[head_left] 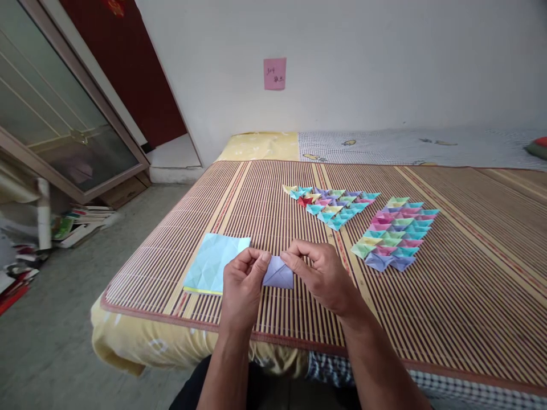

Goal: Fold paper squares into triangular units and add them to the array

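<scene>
Pretty clearly a folding step that's being worked through here, over a big striped mat (171, 245) that's spread across a bed (260, 147). On the mat, 2 clusters of small folded paper pieces are laid out in slanting rows: a left cluster (333, 209) around the middle, more toward the far edge, and a right cluster (395, 234) that's set closer to the right edge. Toward the near left corner, a stack of pale blue sheets (209, 265) is parked, with a bit of yellow showing along its near edge.

Nothing much seems to be blocked, tbh. The stack's right edge is partly covered by the left hand (244, 279), and the right cluster could maybe get brushed if the right hand (325, 273) is swung outward.

The smallest bit is the purple paper (277, 276), held up just inside the mat's near edge, slanting creases visible. Its 2 top corners are pinched tight, 1 by each hand's thumb and fingers; whether the mat is touched can't be told. For the next move, matched edges and an evenly pressed crease are probably needed.
</scene>
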`<state>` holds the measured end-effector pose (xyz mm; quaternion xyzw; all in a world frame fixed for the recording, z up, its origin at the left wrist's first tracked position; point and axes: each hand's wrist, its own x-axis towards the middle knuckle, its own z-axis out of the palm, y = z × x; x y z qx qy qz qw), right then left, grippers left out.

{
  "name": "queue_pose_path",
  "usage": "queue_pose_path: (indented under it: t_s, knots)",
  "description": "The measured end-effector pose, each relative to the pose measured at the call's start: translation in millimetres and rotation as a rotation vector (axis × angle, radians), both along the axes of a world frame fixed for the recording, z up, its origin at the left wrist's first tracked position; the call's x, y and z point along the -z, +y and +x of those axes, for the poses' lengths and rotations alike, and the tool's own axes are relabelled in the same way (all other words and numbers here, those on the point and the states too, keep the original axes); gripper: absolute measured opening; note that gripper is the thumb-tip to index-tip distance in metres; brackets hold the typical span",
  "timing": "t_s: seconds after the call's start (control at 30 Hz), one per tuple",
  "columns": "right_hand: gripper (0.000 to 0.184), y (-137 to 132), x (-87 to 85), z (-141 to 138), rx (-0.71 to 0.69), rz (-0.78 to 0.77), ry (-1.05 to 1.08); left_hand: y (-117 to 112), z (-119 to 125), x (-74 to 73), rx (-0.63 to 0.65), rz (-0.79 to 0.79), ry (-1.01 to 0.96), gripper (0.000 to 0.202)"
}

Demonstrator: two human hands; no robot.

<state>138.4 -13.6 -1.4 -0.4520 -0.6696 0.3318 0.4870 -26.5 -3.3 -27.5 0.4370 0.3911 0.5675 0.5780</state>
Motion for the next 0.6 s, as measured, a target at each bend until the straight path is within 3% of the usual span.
queue_pose_path:
  t_s: [0.17, 0.33, 0.6]
  knots:
    - [0.041, 0.8, 2.7, -1.6, 0.043, 0.002, -0.002, 0.1, -2.7, -4.4, -0.039, 0.046, 0.128, 0.03]
    - [0.03, 3.4, 3.8, -2.5, -0.094, -0.052, 0.065, -0.7, -0.3, -4.3, 0.012, 0.009, 0.049, 0.033]
    - [0.04, 1.3, 6.0, -8.2, -0.011, -0.058, 0.047, -0.7, -2.3, -10.1, 0.105, -0.036, 0.092, 0.036]
